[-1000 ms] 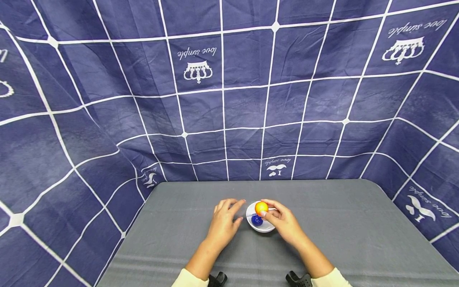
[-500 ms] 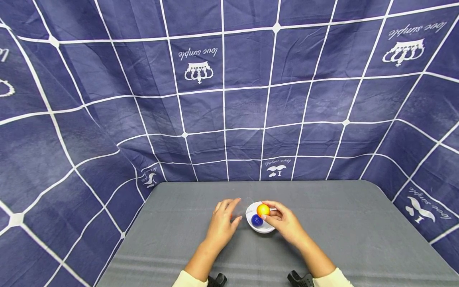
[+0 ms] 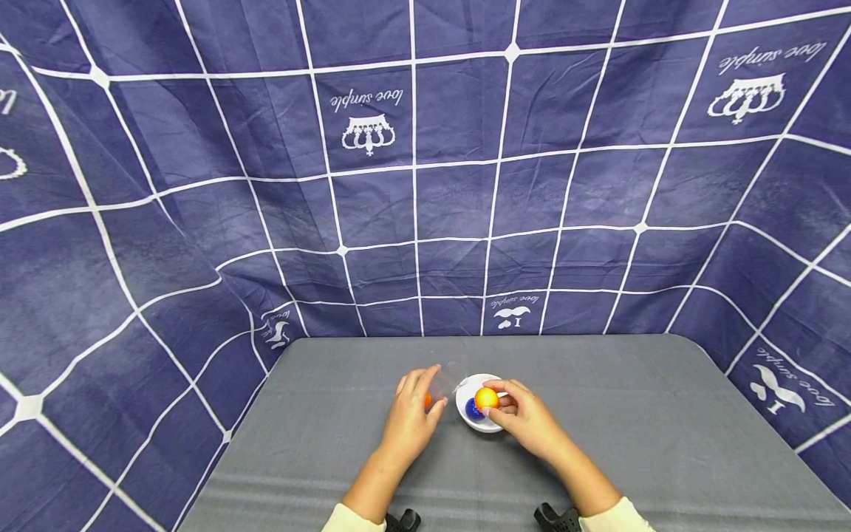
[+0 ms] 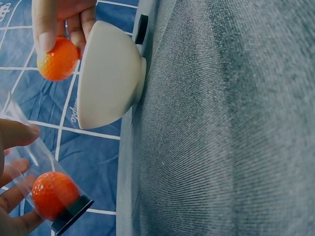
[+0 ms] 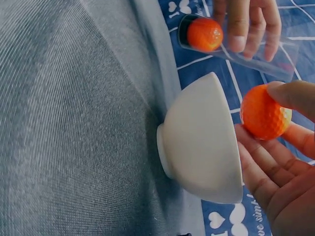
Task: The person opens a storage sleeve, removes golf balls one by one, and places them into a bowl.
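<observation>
My left hand (image 3: 407,414) holds a clear plastic tube (image 5: 268,64), tilted beside the bowl's left side. An orange golf ball (image 4: 55,194) lies inside it against the black end cap (image 4: 72,216). My right hand (image 3: 532,421) pinches an orange-yellow golf ball (image 5: 263,112) between thumb and fingers, just above the rim of the white bowl (image 5: 199,142). Inside the bowl sits a dark blue ball (image 3: 473,410), seen in the head view and partly covered by the held ball. The bowl stands upright on the grey cloth.
A grey cloth-covered table (image 3: 332,443) lies beneath both hands. Dark blue curtains (image 3: 452,199) with white grid lines rise behind the table and along both sides.
The tube has swung leftward from over the bowl, and the orange ball in it has come into view. My right hand has lowered its ball slightly towards the bowl.
</observation>
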Action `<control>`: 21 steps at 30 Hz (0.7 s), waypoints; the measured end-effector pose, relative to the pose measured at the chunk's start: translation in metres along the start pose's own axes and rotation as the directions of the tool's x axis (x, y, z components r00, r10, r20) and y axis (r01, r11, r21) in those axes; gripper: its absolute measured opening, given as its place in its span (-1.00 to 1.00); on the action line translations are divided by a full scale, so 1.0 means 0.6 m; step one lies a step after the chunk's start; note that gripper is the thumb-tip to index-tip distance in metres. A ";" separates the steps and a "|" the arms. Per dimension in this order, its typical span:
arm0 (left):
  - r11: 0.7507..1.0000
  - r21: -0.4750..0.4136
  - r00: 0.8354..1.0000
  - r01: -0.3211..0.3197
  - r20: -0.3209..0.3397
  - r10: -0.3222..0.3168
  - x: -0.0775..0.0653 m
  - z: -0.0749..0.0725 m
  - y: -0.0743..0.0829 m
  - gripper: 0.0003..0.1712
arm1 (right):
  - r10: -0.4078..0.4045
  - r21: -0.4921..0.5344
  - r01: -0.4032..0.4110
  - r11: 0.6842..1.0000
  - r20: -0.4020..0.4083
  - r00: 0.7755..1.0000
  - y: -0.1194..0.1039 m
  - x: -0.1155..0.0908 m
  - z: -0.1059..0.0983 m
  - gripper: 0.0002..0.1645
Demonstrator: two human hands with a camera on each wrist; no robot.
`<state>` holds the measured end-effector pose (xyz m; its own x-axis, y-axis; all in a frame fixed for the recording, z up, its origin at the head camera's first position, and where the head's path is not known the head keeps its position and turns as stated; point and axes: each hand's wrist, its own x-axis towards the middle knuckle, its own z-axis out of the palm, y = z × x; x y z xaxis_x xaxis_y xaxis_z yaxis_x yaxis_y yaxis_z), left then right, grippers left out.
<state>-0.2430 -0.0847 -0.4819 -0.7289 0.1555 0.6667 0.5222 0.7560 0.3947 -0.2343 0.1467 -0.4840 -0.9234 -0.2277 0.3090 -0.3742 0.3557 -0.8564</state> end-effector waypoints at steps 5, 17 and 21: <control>0.999 -0.031 0.999 0.034 -0.030 -0.035 0.003 0.000 -0.001 -0.30 | -0.092 -0.164 0.095 0.982 0.029 0.995 0.001 0.000 0.003 -0.56; 0.992 -0.087 0.995 0.094 -0.029 -0.097 -0.001 0.001 -0.010 -0.31 | -0.109 -0.282 0.138 0.950 0.116 0.987 0.001 0.002 0.004 -0.61; 0.991 -0.087 0.994 0.098 -0.031 -0.101 -0.003 0.004 -0.015 -0.31 | -0.132 -0.307 0.170 0.936 0.139 0.981 -0.001 0.005 0.001 -0.63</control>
<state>-0.2477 -0.0903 -0.4882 -0.7638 0.0588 0.6428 0.4849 0.7095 0.5113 -0.2370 0.1454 -0.4829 -0.8450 -0.3965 0.3588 -0.5332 0.5729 -0.6225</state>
